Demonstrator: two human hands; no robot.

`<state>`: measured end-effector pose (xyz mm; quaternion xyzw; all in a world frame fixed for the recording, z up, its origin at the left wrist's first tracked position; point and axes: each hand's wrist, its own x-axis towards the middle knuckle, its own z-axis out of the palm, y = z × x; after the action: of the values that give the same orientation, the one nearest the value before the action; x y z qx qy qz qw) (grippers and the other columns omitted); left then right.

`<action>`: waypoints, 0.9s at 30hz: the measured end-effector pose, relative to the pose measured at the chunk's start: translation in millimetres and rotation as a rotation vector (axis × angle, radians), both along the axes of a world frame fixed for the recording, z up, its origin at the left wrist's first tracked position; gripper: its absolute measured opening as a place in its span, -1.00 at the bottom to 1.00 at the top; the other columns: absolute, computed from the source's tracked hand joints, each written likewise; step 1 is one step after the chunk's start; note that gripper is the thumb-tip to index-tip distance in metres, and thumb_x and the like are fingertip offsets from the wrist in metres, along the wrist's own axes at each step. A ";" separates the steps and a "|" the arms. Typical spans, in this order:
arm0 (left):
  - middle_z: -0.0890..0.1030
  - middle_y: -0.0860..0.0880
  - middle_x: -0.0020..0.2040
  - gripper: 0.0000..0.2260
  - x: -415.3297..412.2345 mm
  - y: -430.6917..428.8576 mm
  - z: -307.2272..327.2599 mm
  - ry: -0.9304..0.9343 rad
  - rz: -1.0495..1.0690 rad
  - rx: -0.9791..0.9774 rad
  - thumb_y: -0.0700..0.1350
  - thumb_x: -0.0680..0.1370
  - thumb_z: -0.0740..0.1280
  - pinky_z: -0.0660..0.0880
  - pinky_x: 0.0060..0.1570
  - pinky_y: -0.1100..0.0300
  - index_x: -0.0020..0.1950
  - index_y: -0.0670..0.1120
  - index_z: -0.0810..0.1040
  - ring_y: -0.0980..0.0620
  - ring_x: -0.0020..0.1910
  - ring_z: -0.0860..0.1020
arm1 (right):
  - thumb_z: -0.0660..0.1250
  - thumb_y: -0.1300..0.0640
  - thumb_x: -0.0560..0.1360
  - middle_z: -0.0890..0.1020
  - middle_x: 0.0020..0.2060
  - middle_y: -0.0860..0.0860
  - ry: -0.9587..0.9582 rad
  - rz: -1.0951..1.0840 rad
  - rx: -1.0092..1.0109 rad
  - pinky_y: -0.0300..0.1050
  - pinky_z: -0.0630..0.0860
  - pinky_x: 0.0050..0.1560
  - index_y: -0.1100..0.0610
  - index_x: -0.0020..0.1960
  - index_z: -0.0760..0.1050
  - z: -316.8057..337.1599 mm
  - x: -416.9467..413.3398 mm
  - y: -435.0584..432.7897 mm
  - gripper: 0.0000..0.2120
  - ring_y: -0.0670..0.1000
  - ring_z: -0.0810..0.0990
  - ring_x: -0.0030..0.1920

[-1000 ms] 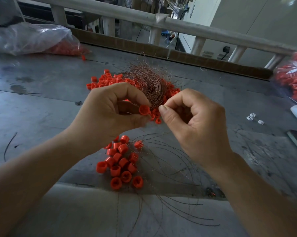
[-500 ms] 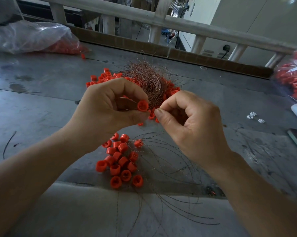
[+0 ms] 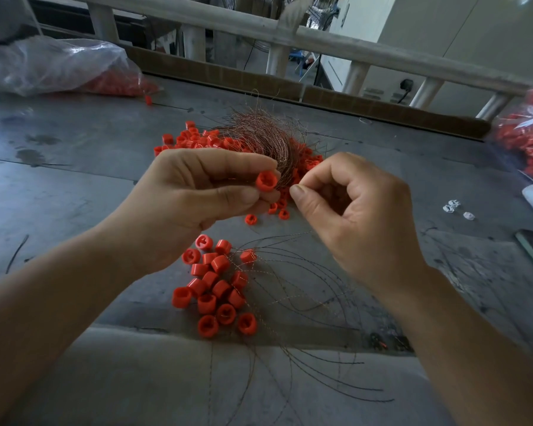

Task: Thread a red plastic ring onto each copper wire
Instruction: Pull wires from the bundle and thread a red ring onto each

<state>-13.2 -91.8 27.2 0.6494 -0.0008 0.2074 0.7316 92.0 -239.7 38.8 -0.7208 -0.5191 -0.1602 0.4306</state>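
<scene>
Red ring held up beside the copper bundle

Red plastic ring (image 3: 266,181) sits pinched at the fingertips of the left hand (image 3: 197,195), its open end turned towards the camera, above the grey table (image 3: 74,186). The right hand (image 3: 360,210) is just beside it, a small gap between the two hands, with its thumb and forefinger pressed tip to tip and the other fingers curled in. A strand that fine does not show, so I cannot tell whether a wire lies in that pinch.

Right behind the ring is the tangled bundle of copper wire (image 3: 265,139), which rests on a far heap of red rings (image 3: 197,139). Nearer the person, below the hands, lies a smaller cluster of rings (image 3: 216,287), with long thin wires (image 3: 305,287) fanning out from it to the right and over the table's near edge.

A clear bag of red parts (image 3: 59,66) lies at the far left, a second bag (image 3: 529,139) at the right edge, and a few white bits (image 3: 454,207) lie near it.
</scene>
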 end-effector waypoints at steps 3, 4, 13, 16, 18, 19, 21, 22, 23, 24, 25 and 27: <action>0.69 -0.07 -0.12 -0.65 -0.1 -0.6 0.6 0.001 0.003 0.006 -0.15 0.19 0.41 0.56 -0.12 0.27 -0.03 -0.06 0.65 0.00 -0.09 0.66 | 0.36 0.21 0.41 0.50 -0.39 -0.06 -0.006 -0.005 0.006 -0.38 0.36 -0.38 0.18 -0.29 0.50 0.9 1.1 -0.5 -0.88 -0.16 0.42 -0.40; 0.69 -0.07 -0.12 -0.65 -0.1 -0.9 0.9 0.001 0.003 0.008 -0.16 0.19 0.42 0.56 -0.12 0.27 -0.03 -0.06 0.65 0.00 -0.09 0.66 | 0.36 0.21 0.41 0.49 -0.39 -0.06 -0.007 -0.006 0.007 -0.37 0.37 -0.38 0.18 -0.29 0.50 1.1 1.4 -0.5 -0.88 -0.16 0.42 -0.40; 0.69 -0.05 -0.13 -0.70 -1.3 -0.1 0.4 -0.020 -0.019 0.022 -0.13 0.20 0.43 0.55 -0.11 0.29 -0.08 -0.02 0.69 0.01 -0.08 0.66 | 0.36 0.21 0.41 0.48 -0.40 -0.08 -0.010 -0.008 -0.002 -0.38 0.36 -0.38 0.18 -0.29 0.50 0.3 0.4 0.9 -0.88 -0.17 0.41 -0.40; 0.69 -0.06 -0.13 -0.71 -1.8 0.8 0.5 -0.019 -0.016 0.014 -0.15 0.21 0.42 0.56 -0.12 0.29 -0.09 -0.03 0.69 0.00 -0.08 0.66 | 0.35 0.20 0.41 0.49 -0.40 -0.06 -0.006 -0.004 -0.003 -0.38 0.35 -0.38 0.18 -0.29 0.50 0.2 0.2 1.0 -0.88 -0.17 0.41 -0.40; 0.69 -0.06 -0.12 -0.71 -2.2 1.7 1.2 -0.020 -0.018 0.010 -0.15 0.21 0.43 0.56 -0.12 0.28 -0.09 -0.03 0.69 0.00 -0.08 0.66 | 0.35 0.20 0.41 0.49 -0.40 -0.06 -0.006 -0.007 -0.006 -0.37 0.35 -0.38 0.18 -0.29 0.50 0.3 0.1 0.9 -0.88 -0.16 0.41 -0.40; 0.69 -0.06 -0.12 -0.72 -2.3 2.0 1.6 -0.019 -0.018 0.013 -0.17 0.22 0.47 0.56 -0.12 0.28 -0.09 -0.03 0.68 0.00 -0.08 0.66 | 0.35 0.20 0.41 0.49 -0.40 -0.06 -0.007 -0.009 -0.006 -0.37 0.36 -0.38 0.18 -0.29 0.50 0.3 0.1 0.9 -0.88 -0.15 0.42 -0.40; 0.69 -0.06 -0.12 -0.71 -2.4 1.4 1.7 -0.011 -0.010 0.019 -0.22 0.22 0.50 0.56 -0.12 0.28 -0.09 -0.03 0.68 0.00 -0.08 0.66 | 0.35 0.20 0.41 0.49 -0.40 -0.06 -0.006 -0.010 -0.003 -0.36 0.36 -0.38 0.18 -0.29 0.50 0.9 0.3 0.6 -0.88 -0.16 0.41 -0.39; 0.69 -0.06 -0.12 -0.72 -2.4 1.1 1.7 -0.010 -0.007 0.019 -0.20 0.22 0.48 0.56 -0.12 0.28 -0.10 -0.03 0.68 0.00 -0.08 0.66 | 0.35 0.20 0.41 0.49 -0.40 -0.06 -0.007 -0.010 -0.001 -0.36 0.36 -0.38 0.18 -0.29 0.50 1.1 0.3 0.4 -0.88 -0.16 0.41 -0.39; 0.69 -0.06 -0.13 -0.72 -2.3 0.8 1.6 -0.015 -0.004 0.020 -0.22 0.21 0.48 0.56 -0.13 0.28 -0.10 -0.04 0.69 0.01 -0.09 0.66 | 0.35 0.20 0.41 0.49 -0.40 -0.06 -0.009 -0.012 0.002 -0.36 0.36 -0.38 0.19 -0.29 0.50 1.4 0.7 0.3 -0.88 -0.15 0.41 -0.39; 0.69 -0.06 -0.13 -0.72 -2.4 0.8 1.8 -0.019 -0.004 0.023 -0.23 0.20 0.49 0.56 -0.13 0.28 -0.11 -0.04 0.69 0.01 -0.10 0.66 | 0.35 0.21 0.41 0.49 -0.40 -0.05 -0.013 -0.014 0.003 -0.36 0.36 -0.39 0.19 -0.29 0.50 0.9 0.4 0.4 -0.88 -0.15 0.41 -0.40; 0.69 -0.06 -0.14 -0.72 -2.2 0.6 1.6 -0.021 -0.004 0.025 -0.23 0.20 0.47 0.56 -0.14 0.28 -0.12 -0.04 0.69 0.02 -0.11 0.66 | 0.36 0.21 0.41 0.50 -0.40 -0.04 -0.016 -0.015 0.004 -0.36 0.36 -0.39 0.19 -0.29 0.50 0.6 0.3 0.6 -0.88 -0.15 0.41 -0.40; 0.69 -0.06 -0.14 -0.75 -2.2 0.5 1.4 -0.020 -0.005 0.018 -0.21 0.22 0.46 0.56 -0.14 0.28 -0.12 -0.05 0.69 0.02 -0.11 0.66 | 0.36 0.21 0.40 0.49 -0.40 -0.05 -0.026 -0.019 0.003 -0.36 0.35 -0.39 0.19 -0.30 0.50 -0.6 -0.8 1.2 -0.88 -0.15 0.41 -0.40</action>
<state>-15.3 -91.3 28.6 0.6538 -0.0116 0.2123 0.7262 91.2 -238.5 38.2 -0.7228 -0.5177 -0.1744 0.4232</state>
